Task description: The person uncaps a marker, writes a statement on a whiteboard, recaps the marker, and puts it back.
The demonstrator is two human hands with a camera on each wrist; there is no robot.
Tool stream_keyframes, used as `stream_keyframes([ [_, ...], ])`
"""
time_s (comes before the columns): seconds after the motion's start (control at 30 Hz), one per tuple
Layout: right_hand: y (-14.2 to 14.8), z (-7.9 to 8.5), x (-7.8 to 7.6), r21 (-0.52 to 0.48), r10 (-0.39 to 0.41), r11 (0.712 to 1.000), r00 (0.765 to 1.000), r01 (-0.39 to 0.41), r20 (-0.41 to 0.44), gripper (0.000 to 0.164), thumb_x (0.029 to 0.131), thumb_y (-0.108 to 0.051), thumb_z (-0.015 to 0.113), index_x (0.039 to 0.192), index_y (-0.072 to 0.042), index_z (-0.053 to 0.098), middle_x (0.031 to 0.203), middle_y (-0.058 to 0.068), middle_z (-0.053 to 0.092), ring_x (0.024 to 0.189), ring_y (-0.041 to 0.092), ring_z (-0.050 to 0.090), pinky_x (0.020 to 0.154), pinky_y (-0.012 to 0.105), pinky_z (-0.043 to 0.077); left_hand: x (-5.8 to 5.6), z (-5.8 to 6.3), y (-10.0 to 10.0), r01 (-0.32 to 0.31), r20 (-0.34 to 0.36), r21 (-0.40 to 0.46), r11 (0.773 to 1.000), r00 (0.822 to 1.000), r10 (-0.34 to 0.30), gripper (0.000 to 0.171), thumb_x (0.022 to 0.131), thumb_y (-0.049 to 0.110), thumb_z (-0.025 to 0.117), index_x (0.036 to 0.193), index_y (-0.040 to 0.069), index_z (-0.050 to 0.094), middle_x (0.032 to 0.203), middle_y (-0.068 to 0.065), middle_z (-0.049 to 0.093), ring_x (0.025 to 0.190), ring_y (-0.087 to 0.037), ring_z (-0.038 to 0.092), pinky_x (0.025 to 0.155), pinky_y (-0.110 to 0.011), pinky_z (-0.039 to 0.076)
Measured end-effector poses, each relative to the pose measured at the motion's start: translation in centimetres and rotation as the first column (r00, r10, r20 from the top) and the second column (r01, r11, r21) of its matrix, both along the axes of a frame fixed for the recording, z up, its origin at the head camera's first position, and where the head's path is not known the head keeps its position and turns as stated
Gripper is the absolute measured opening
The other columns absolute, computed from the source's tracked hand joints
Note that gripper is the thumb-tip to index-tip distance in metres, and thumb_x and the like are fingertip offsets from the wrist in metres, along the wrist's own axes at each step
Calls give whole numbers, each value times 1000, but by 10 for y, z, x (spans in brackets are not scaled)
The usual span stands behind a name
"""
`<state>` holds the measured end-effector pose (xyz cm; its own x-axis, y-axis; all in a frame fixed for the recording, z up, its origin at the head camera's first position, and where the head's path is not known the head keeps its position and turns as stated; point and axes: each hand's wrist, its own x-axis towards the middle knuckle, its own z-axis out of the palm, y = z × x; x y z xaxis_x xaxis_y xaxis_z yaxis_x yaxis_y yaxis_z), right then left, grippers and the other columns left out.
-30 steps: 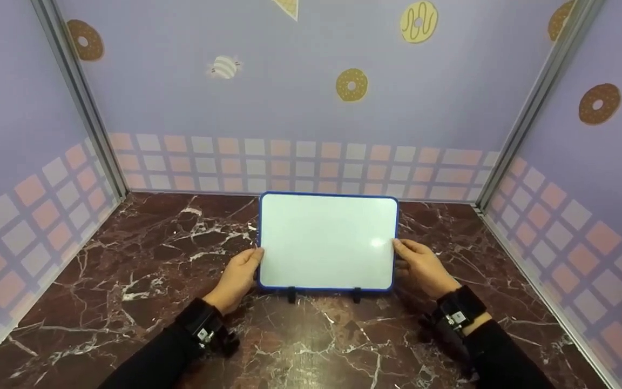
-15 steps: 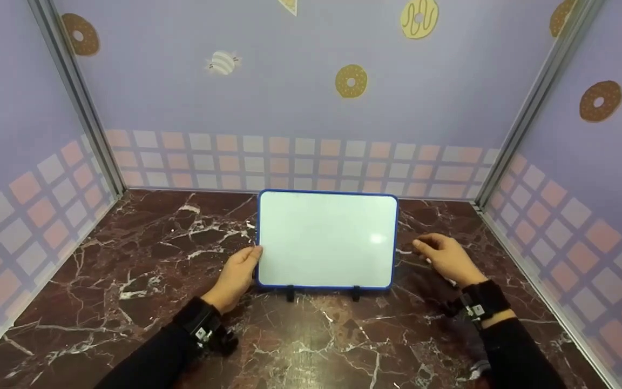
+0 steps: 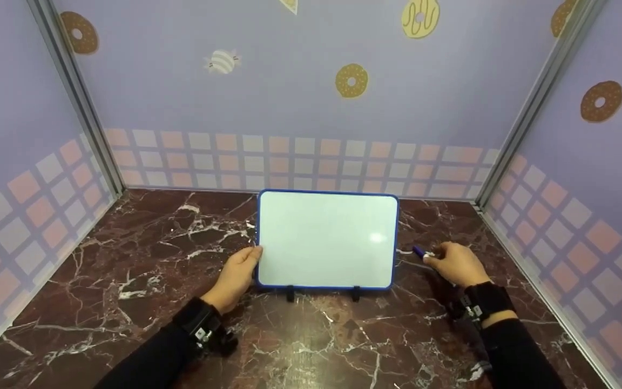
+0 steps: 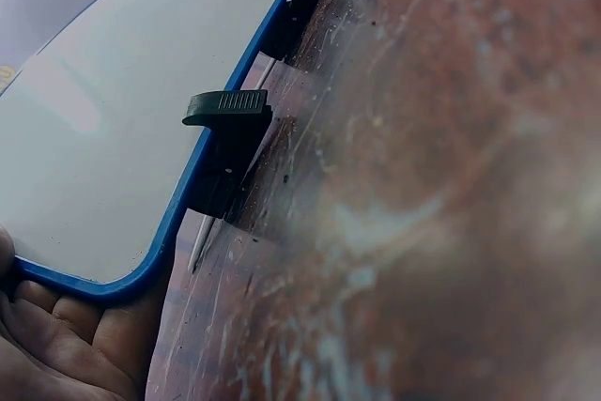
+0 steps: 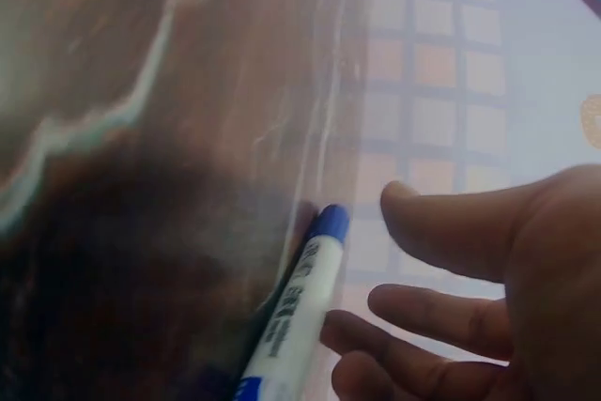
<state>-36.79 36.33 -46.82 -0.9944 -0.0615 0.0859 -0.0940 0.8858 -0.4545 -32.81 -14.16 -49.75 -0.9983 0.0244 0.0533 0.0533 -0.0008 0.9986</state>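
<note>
A whiteboard (image 3: 327,237) with a blue frame leans back on the table, its lower edge in black stand clips (image 4: 225,108). My left hand (image 3: 235,275) grips its left edge low down, thumb on the white face and fingers behind. To the right of the board lies a white marker (image 5: 305,298) with blue ends. My right hand (image 3: 459,265) is over the marker, and its blue tip (image 3: 418,250) shows past the thumb. In the right wrist view, thumb and fingers are spread apart, with one fingertip right at the marker's barrel.
The table (image 3: 311,346) has a dark red marbled, glossy top. Purple walls with printed doughnuts and a checked band (image 3: 305,162) close in its back and sides. Metal posts (image 3: 538,108) stand at the two back corners.
My right hand has left the board's right edge and moved right to the marker, which now shows beside it. The left hand keeps its grip on the board.
</note>
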Motion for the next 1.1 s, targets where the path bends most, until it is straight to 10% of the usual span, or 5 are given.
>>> stream_keyframes([
  [0.6,4,-11,-4,126,-5,992,999,-2,49,24,103,-25,80,109,-1,79,93,12,73,77,29,62,71,50,53,-1,-2,-2,14,5,16,1000,1000,-14,46,122,27,48,139,-13,63,122,-24,73,106,-30,75,86,-44,68],
  [1.1,-23,25,10,-69,-31,997,987,21,-157,33,110,-27,71,123,4,76,100,15,78,78,25,68,68,42,52,0,-2,0,-18,-3,-19,1000,1000,18,43,122,27,49,132,-10,68,114,-19,76,99,-27,75,82,-40,67],
])
